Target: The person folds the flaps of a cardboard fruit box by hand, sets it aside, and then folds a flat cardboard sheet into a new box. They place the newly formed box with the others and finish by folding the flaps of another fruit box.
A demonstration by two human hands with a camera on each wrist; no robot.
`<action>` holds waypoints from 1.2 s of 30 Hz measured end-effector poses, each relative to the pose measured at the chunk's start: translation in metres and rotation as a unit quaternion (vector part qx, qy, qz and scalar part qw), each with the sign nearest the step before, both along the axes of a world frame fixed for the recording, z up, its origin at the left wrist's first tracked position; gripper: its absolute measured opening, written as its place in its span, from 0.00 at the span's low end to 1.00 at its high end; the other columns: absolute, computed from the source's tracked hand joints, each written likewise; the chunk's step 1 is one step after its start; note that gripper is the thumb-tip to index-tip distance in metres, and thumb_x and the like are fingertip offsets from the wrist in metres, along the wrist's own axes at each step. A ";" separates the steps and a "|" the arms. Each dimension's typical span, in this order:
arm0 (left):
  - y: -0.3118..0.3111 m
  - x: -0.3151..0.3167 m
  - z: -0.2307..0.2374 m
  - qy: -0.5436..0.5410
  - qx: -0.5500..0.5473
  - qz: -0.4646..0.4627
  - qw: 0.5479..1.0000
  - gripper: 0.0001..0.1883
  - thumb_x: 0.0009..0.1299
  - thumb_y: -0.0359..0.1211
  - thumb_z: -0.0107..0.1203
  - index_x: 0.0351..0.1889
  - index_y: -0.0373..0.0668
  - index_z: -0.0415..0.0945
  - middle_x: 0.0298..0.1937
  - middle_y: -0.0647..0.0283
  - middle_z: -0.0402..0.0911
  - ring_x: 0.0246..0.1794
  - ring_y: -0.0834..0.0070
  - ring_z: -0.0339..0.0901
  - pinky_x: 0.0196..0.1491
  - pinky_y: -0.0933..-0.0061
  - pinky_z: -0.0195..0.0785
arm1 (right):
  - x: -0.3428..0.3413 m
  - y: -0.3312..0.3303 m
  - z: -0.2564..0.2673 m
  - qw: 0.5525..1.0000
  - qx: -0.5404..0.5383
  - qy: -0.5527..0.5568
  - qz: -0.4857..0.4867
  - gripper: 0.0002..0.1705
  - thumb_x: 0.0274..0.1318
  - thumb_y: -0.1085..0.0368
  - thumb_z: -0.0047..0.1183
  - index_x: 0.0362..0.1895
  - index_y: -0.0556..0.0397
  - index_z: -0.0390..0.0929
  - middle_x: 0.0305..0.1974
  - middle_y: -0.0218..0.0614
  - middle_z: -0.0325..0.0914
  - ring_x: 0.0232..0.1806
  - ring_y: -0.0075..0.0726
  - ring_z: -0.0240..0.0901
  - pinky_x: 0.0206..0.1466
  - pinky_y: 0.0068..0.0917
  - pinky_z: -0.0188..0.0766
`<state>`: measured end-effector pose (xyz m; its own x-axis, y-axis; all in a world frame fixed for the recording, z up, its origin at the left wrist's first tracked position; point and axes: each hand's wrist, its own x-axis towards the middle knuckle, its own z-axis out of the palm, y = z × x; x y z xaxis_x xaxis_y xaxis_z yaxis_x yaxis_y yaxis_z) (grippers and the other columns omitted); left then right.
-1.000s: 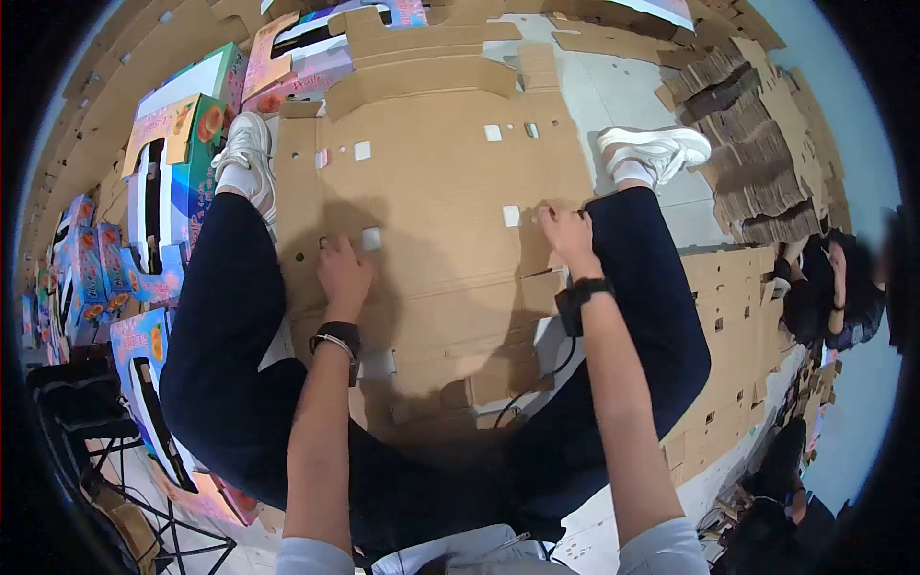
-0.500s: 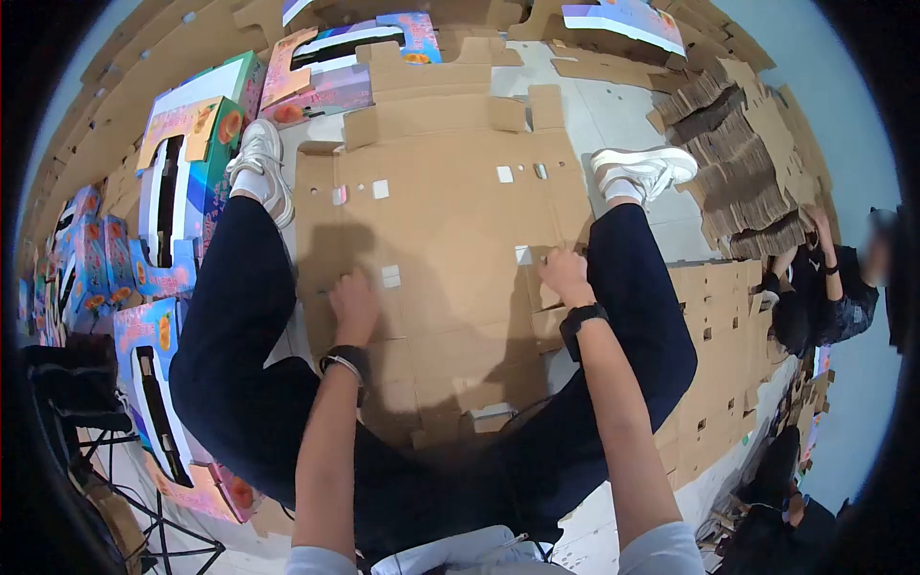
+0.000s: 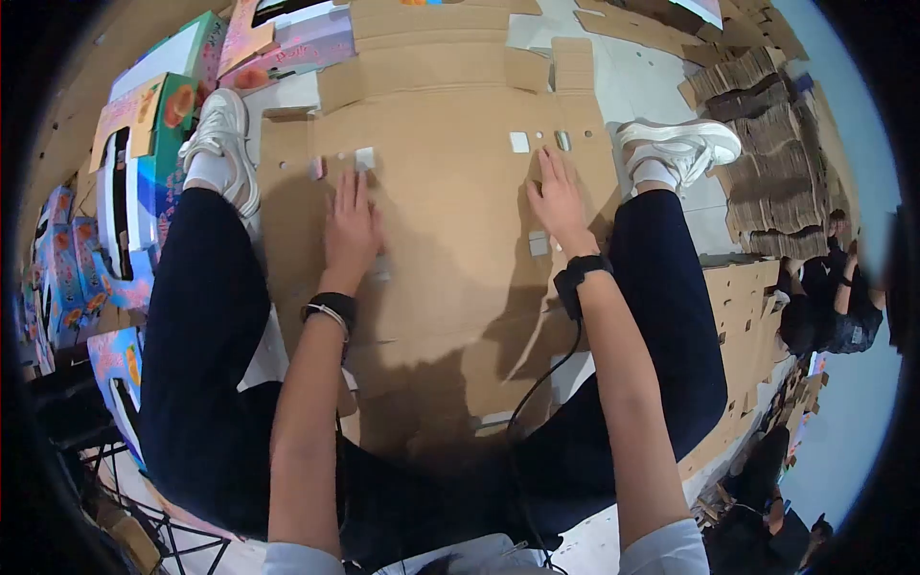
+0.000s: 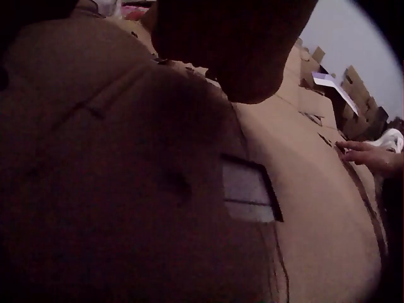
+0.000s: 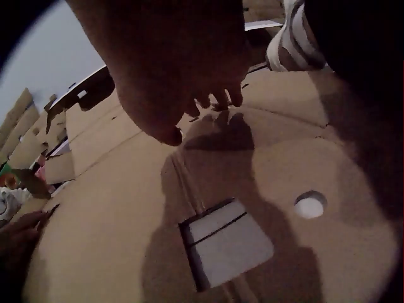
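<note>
A large brown cardboard sheet with square cutouts and small round holes lies flat between the person's legs. On its left half the left hand rests palm down, straight fingers pointing away, the fingertips right at a square cutout. The right hand lies likewise on the right half, fingers extended just below a round hole. In the right wrist view its fingertips are at the board beyond a square cutout. The left wrist view shows another square cutout behind the dark left hand. Neither hand grips anything.
Printed fruit boxes line the left side. Stacked folded cardboard stands at the far right, near another person. White shoes flank the sheet. A black cable hangs from the right wrist.
Both hands have slid forward along the sheet, away from the body, and their fingers have gone from bent to straight. The camera view has shifted slightly.
</note>
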<state>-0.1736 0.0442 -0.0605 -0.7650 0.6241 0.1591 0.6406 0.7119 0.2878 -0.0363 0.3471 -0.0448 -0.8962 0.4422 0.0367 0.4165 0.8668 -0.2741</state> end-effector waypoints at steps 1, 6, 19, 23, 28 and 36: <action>0.001 -0.008 -0.002 -0.003 0.001 -0.002 1.000 0.31 0.69 0.34 0.48 0.69 0.36 0.54 0.73 0.49 0.50 0.73 0.56 0.48 0.68 0.48 0.48 | -0.004 0.006 -0.004 1.000 0.001 -0.003 -0.002 0.34 0.55 0.62 0.50 0.65 0.60 0.56 0.68 0.50 0.52 0.67 0.54 0.53 0.67 0.43 0.58; -0.012 -0.031 -0.004 0.060 -0.140 0.098 0.983 0.31 0.73 0.44 0.41 0.71 0.40 0.50 0.76 0.62 0.45 0.76 0.64 0.39 0.71 0.44 0.38 | -0.011 0.021 -0.006 0.992 0.056 0.078 -0.082 0.31 0.56 0.62 0.49 0.64 0.55 0.59 0.67 0.43 0.54 0.67 0.52 0.53 0.66 0.43 0.57; -0.027 -0.040 0.000 0.123 -0.231 0.135 0.956 0.31 0.74 0.46 0.37 0.71 0.41 0.51 0.77 0.68 0.42 0.77 0.66 0.38 0.70 0.43 0.39 | -0.004 0.038 -0.023 0.980 0.174 0.002 -0.097 0.30 0.58 0.54 0.46 0.65 0.44 0.62 0.65 0.39 0.58 0.64 0.52 0.57 0.60 0.47 0.62; -0.028 -0.042 -0.001 0.117 -0.217 0.140 0.959 0.29 0.74 0.45 0.38 0.69 0.40 0.56 0.75 0.66 0.47 0.76 0.65 0.40 0.70 0.44 0.40 | -0.007 0.039 -0.022 0.981 0.161 -0.008 -0.107 0.30 0.58 0.53 0.46 0.65 0.44 0.63 0.59 0.41 0.63 0.61 0.51 0.59 0.59 0.47 0.63; -0.027 -0.052 0.005 0.122 -0.251 0.123 0.952 0.27 0.74 0.44 0.37 0.66 0.37 0.62 0.74 0.65 0.53 0.75 0.65 0.44 0.70 0.44 0.38 | -0.013 0.044 -0.018 0.983 0.127 -0.034 -0.129 0.28 0.59 0.52 0.46 0.62 0.45 0.67 0.56 0.42 0.64 0.61 0.51 0.59 0.58 0.48 0.65; -0.014 -0.060 0.012 0.134 -0.217 0.102 0.962 0.26 0.72 0.45 0.43 0.62 0.38 0.65 0.70 0.61 0.57 0.73 0.64 0.48 0.70 0.46 0.38 | -0.022 0.063 0.013 0.984 0.027 -0.152 -0.087 0.27 0.62 0.46 0.39 0.62 0.41 0.68 0.63 0.44 0.60 0.63 0.55 0.60 0.62 0.49 0.63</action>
<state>-0.2335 0.0302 -0.0487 -0.8461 0.5176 0.1272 0.4847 0.8464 -0.2204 -0.0585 0.4097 -0.0315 -0.7798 0.5953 -0.1937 0.6160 0.7848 -0.0683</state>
